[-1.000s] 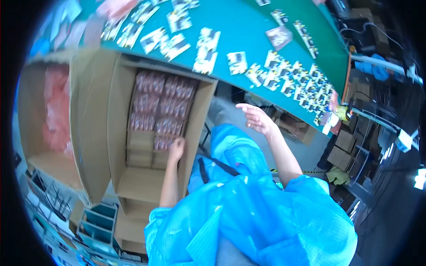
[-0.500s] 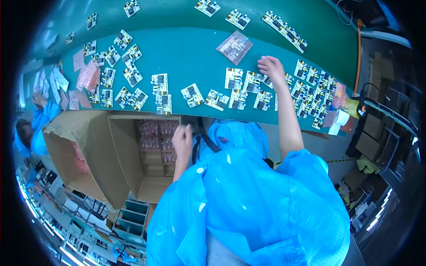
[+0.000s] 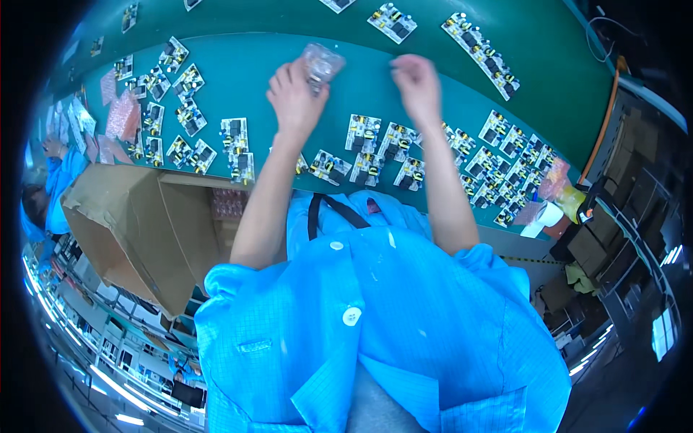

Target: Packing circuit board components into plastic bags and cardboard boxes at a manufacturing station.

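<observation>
Fingers of the left hand (image 3: pixel 294 101) grip a clear-wrapped packet (image 3: pixel 323 63) above the table (image 3: pixel 242 76), its long axis pointing roughly away from the near edge; the right hand (image 3: pixel 419 88), curled, too blurred to tell if empty, hangs apart, nearer the right edge.

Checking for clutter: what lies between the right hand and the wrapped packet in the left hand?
In the head view, only green tabletop lies between the right hand and the wrapped packet.
</observation>
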### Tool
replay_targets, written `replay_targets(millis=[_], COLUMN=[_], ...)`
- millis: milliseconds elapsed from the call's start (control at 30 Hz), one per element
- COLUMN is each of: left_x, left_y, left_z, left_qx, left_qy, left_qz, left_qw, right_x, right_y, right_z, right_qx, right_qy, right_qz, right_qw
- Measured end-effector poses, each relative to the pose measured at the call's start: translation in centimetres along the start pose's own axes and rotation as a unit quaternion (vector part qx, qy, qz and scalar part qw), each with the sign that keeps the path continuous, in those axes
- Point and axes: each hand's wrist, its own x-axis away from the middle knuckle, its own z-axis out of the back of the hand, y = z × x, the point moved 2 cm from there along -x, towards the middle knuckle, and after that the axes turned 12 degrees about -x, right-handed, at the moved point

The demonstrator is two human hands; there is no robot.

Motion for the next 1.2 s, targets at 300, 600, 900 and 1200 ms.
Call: replay_targets(millis=[300,600,900,1200], left_x=[-0.4,-0.9,-1.7,-0.1], left_y=[-7.5,6.7,9.2,8.1], left_z=[2.7,6.7,7.2,3.1], left_qx=[-0.096,0.125,0.09,0.187], left_qy=[0.083,0.037,-0.089,-0.111], left_qz=[0.11,-0.172,-0.341,-0.26], left_qw=[0.986,0.976,0.931,0.941], right_x=[-6.6,-4.3,4.0,2.7], right_y=[0.9,-7.5,-9.0,-3.3], right_z=[18.6,15.9,9.9,9.9], right_qx=[0.473,0.485,0.339,0.221], right_qy=[0.186,-0.013,-0.226,-0.255], right_qz=[-0.009,0.069,0.067,0.094], right_qw=[0.861,0.872,0.911,0.937])
